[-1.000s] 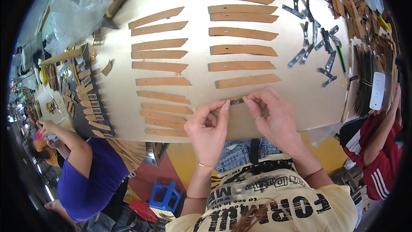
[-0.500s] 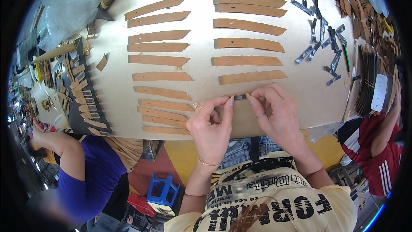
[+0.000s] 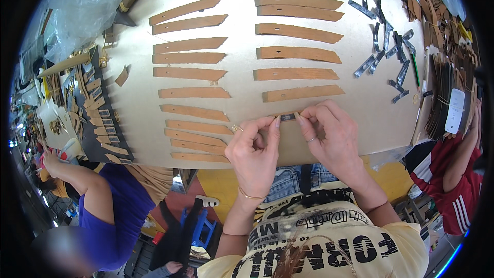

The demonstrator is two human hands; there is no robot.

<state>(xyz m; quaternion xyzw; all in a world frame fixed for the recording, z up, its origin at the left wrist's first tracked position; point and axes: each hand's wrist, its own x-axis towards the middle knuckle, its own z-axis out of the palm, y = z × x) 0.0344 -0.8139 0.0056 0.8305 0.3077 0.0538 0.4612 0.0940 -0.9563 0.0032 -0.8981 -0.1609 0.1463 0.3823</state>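
Between my two hands, close to the table's near edge, a short strip point(image 3: 288, 117) is stretched level, dark on its face with a brown edge behind it. My left hand point(image 3: 253, 149) pinches its left end between thumb and forefinger. The right end sits in a like pinch of my right hand point(image 3: 332, 133). My fingertips cover both ends. Just beyond my hands lies a brown leather strip point(image 3: 303, 93), the nearest of the right-hand column. Left of my left hand, another brown strip point(image 3: 199, 158) reaches almost to my wrist.
Slit brown strips lie in two columns on the pale table point(image 3: 242, 56). Short black strips point(image 3: 381, 36) and a green pencil point(image 3: 416, 69) are scattered at right, beside stacked leather point(image 3: 445, 92). A dark board point(image 3: 105, 118) bears small tan pieces. People in purple point(image 3: 118, 211) and red point(image 3: 453, 195) flank me.
My hands and the pinched strip stay nearly still. At lower left, the person in purple has shifted, and dark-clothed legs have come in front of the blue stool.
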